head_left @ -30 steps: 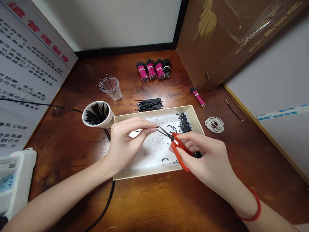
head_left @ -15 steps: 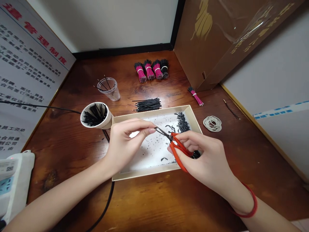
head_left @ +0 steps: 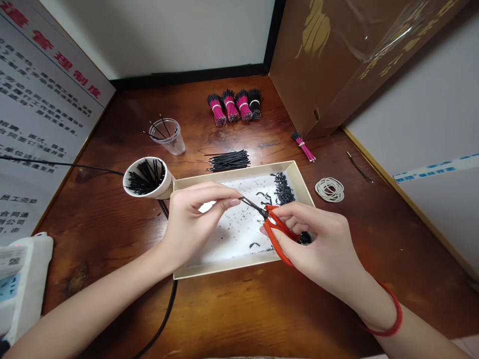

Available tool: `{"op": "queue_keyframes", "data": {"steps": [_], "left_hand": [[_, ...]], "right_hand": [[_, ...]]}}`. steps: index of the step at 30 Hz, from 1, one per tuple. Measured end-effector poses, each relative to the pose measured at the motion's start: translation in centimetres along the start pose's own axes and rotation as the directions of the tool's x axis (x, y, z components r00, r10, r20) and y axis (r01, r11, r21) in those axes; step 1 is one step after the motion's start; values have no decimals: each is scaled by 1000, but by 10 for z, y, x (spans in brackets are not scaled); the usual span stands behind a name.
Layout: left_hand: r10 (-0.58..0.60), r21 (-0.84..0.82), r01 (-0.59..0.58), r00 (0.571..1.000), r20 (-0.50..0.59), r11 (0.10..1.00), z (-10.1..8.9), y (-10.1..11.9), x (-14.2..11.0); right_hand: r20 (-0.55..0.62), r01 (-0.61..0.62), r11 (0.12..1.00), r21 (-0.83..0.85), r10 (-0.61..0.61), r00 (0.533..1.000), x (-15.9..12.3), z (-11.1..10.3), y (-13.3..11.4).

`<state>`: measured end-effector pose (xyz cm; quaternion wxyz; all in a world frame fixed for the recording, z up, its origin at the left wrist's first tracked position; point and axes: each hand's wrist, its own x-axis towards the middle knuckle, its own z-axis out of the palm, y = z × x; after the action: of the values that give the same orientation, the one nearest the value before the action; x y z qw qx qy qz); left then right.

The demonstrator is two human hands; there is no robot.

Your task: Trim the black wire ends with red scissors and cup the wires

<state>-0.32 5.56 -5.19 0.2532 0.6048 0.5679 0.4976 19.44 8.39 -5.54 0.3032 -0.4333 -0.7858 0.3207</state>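
In the head view my left hand (head_left: 198, 219) is closed above the tray, thumb and forefinger pinched together. What lies between those fingertips is too small and too hidden to make out. My right hand (head_left: 318, 239) grips a pair of scissors (head_left: 279, 234) by their orange-red handles. Their slim dark blades point left, and the tips meet the fingertips of my left hand, a narrow gap showing between the blades. Below both hands is a shallow cream box tray (head_left: 228, 269) with a white bottom. Black offcuts (head_left: 283, 189) are heaped at its right end, and tiny bits are scattered across it.
Behind the tray lies a pile of black wires (head_left: 229, 160). Banded pink-and-black wire bundles (head_left: 232, 107) stand farther back. A paper cup (head_left: 147, 179) full of black wires and a clear plastic cup (head_left: 174, 139) are left. Rubber bands (head_left: 329, 190) lie right, near a brown carton (head_left: 318, 75).
The scissor blades are slightly closer together than before. Both hands keep nearly the same place, and the whole view has shifted a little.
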Motion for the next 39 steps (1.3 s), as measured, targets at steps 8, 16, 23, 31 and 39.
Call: {"op": "queue_keyframes", "data": {"steps": [8, 16, 23, 31, 39], "left_hand": [[-34, 4, 33, 999, 16, 999, 1, 0, 0], [-35, -2, 35, 999, 18, 999, 0, 0, 0], [6, 4, -6, 1000, 4, 1000, 1, -1, 1], [16, 8, -16, 1000, -2, 1000, 1, -1, 0], [46, -1, -46, 999, -1, 999, 0, -1, -1]], "right_hand": [[-16, 6, 1000, -13, -6, 1000, -1, -1, 1], [2, -16, 1000, 9, 16, 1000, 1, -1, 0], [1, -5, 1000, 6, 5, 1000, 0, 0, 0], [-7, 5, 1000, 12, -5, 1000, 0, 0, -1], [-31, 21, 1000, 10, -21, 999, -1, 1, 1]]}}
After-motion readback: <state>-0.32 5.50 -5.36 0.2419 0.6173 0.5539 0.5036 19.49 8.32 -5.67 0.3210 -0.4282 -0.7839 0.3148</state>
